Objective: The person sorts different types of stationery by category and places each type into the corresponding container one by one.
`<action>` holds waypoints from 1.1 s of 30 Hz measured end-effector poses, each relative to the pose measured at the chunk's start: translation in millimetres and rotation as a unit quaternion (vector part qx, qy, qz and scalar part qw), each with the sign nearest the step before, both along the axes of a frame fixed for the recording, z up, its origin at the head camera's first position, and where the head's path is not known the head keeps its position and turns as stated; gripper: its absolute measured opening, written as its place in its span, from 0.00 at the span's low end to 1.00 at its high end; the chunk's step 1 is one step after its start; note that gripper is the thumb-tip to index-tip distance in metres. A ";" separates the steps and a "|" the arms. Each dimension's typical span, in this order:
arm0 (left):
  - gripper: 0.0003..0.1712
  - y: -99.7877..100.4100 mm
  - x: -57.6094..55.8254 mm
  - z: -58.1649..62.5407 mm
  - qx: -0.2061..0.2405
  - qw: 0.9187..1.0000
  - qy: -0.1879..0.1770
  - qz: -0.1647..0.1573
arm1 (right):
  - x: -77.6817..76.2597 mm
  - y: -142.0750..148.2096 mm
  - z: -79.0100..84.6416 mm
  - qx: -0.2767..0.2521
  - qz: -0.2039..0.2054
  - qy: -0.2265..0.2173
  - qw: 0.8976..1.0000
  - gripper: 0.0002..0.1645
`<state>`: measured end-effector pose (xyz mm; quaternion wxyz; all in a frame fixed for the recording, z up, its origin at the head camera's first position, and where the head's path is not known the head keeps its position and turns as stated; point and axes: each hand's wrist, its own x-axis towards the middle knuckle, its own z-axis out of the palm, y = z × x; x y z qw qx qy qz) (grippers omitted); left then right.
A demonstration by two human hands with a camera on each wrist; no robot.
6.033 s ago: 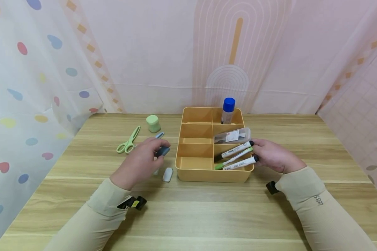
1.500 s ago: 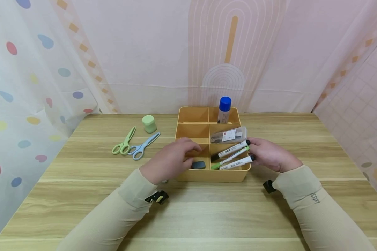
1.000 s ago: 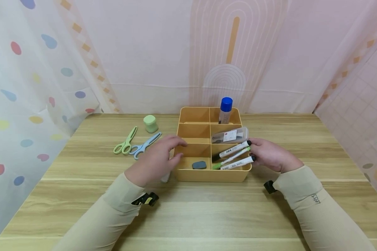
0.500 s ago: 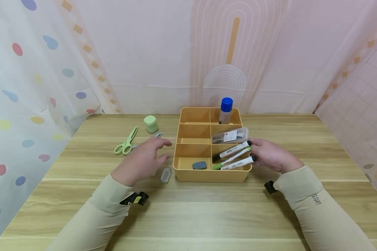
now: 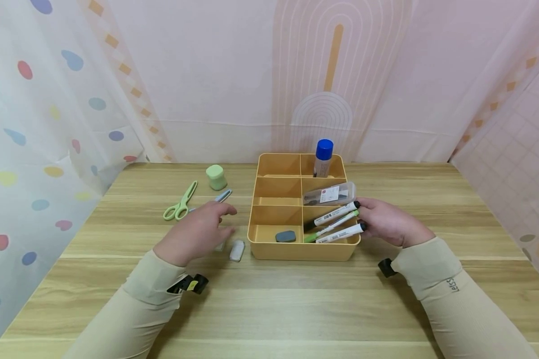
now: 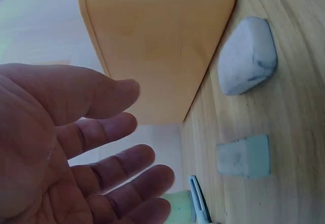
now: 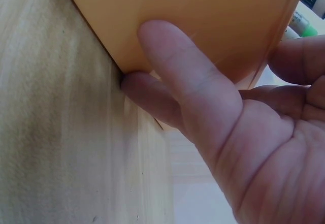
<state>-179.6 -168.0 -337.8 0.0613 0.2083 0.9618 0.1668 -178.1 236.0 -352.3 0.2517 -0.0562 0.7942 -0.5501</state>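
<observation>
My left hand hovers with its fingers relaxed and apart, holding nothing, left of an orange divided organizer. Below it on the table lie a whitish eraser and a pale green-and-white eraser, the latter mostly hidden in the head view. A blue-grey eraser sits in the organizer's front-left compartment. My right hand touches the organizer's right outer wall, its thumb and fingers lying against the side, as the right wrist view shows.
Markers and a green-white pen lean in the front-right compartment. Behind them are a clear plastic case and a blue-capped glue stick. Green scissors, partly covered blue scissors and a green block-like object lie at left.
My left hand has put the blue-grey eraser into the front-left compartment, let go and moved back left over the other erasers. My right hand stays at the organizer's side.
</observation>
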 end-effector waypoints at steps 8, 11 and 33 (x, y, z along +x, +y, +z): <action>0.25 -3.7 -0.7 -3.8 -0.025 0.999 -0.018 0.010 | -0.1 0.4 0.7 -0.001 0.002 -0.001 1.000 0.35; 0.25 -5.1 -1.2 -5.8 -0.025 0.999 -0.020 0.011 | -0.2 0.4 0.9 -0.001 0.002 -0.002 1.000 0.35; 0.27 -6.3 -5.4 -12.3 -0.035 0.998 -0.045 0.016 | -0.4 -0.2 1.0 0.000 -0.006 -0.005 1.000 0.33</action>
